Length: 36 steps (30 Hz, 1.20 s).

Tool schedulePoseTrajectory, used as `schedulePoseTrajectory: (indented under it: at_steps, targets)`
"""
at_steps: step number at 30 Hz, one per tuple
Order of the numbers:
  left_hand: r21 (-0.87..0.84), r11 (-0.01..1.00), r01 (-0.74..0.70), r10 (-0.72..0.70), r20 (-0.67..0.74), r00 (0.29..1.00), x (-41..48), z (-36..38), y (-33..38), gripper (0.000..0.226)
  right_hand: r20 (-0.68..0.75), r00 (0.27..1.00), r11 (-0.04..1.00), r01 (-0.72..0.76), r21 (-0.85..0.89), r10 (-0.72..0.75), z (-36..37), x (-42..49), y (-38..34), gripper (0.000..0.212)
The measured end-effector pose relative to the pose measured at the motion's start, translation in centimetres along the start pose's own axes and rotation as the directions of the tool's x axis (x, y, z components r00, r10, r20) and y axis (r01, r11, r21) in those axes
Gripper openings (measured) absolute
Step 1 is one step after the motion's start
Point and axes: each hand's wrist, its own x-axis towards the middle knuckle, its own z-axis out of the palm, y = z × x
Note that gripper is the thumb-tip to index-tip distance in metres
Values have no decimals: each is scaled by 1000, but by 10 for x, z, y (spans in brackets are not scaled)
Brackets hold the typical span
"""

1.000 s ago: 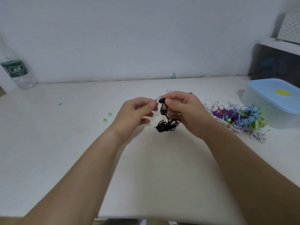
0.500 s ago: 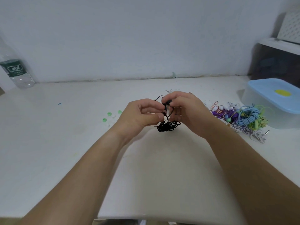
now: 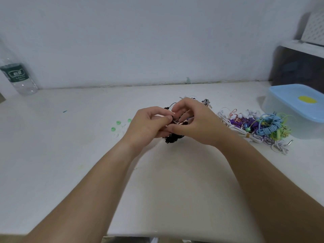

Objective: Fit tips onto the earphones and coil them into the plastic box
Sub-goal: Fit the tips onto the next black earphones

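Observation:
My left hand (image 3: 149,126) and my right hand (image 3: 196,123) meet over the middle of the white table (image 3: 70,155), fingertips pressed close together. Between them they pinch the black earphones (image 3: 173,137); the tangled black cable hangs below the fingers and rests on the table. The earbud itself is mostly hidden by the fingers. Small green and clear ear tips (image 3: 119,126) lie loose just left of my left hand. The plastic box (image 3: 287,111) with a blue lid and yellow sticker stands at the right, lid on.
A heap of coloured earphones (image 3: 259,127), white, purple, blue and green, lies between my right hand and the box. A water bottle (image 3: 16,76) stands at the far left by the wall. A dark cabinet (image 3: 298,67) fills the right back corner.
My hands have closed together: the left hand moved right to meet the right, and both now pinch the black earphones at the same spot. More green tips show beside the left hand.

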Motion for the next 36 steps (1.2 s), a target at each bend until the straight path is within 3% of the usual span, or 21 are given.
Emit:
schedulePoseTrajectory:
  at_steps: [6,12,17,19,21,24,26,30,36]
  targets:
    - [-89,990,106,-106,7,994,0,1,3,7,-28,995,991,90,-96,-93,-3,0,-3,24]
    - [-134,970,203,-180,165,970,-1,-1,6,14,21,995,984,105,-146,-103,-13,0,-9,21]
    - [-27,983,183,-171,241,955,-4,-4,8,21,51,995,992,94,-84,-90,-14,-2,-12,18]
    - [24,991,134,-136,140,981,-4,-6,11,23,23,996,995,87,-47,-86,-13,-1,-11,11]
    - [78,996,31,-23,-95,995,1,-13,10,21,4,998,998,64,-28,-64,-11,0,-9,7]
    - [369,927,-71,225,-394,891,14,-34,-1,7,15,1000,999,17,-35,-17,-6,2,-3,17]
    - [535,845,-10,268,-407,873,17,-44,-8,7,6,1000,999,-22,-41,22,-4,3,0,19]
    - [655,743,137,106,-317,942,18,-50,-21,10,-12,996,994,-88,-65,88,-1,2,4,22]
    - [756,642,130,66,-223,973,21,-50,-24,8,-10,991,990,-134,-46,134,0,2,2,20]
